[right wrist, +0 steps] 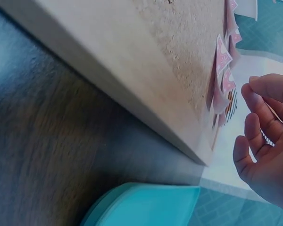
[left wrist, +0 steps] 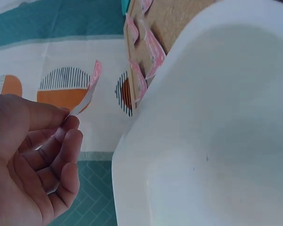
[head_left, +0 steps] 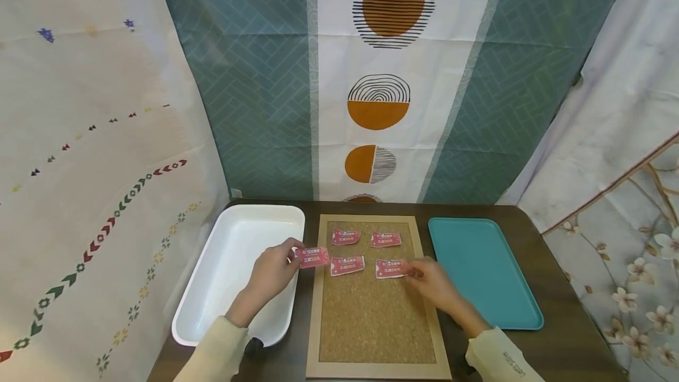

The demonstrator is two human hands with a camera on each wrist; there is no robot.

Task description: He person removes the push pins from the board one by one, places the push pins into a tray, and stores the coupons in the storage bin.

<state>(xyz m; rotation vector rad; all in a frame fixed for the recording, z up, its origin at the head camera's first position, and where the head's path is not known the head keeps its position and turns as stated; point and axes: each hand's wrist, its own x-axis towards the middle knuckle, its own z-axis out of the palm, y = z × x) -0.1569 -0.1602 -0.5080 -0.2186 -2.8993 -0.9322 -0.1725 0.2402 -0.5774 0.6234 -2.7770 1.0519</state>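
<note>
My left hand (head_left: 272, 273) pinches a pink paper coupon (head_left: 313, 257) by its left edge, between thumb and forefinger. The coupon is above the gap between the white basin and the cork board (head_left: 371, 323). Several similar coupons sit in two rows on the board's upper half, their edges curling up in the wrist views. Beside the lower right coupon (head_left: 389, 269) is my right hand (head_left: 434, 283). In the right wrist view, this hand's thumb and forefinger tips are close together, with no coupon between them.
A white basin (head_left: 289, 311) stands left of the board, beneath my left forearm. To the right lies a teal tray (head_left: 483, 270). Everything rests on a dark wooden table (head_left: 562, 335), with patterned cloths (head_left: 254, 75) hanging behind and at both sides.
</note>
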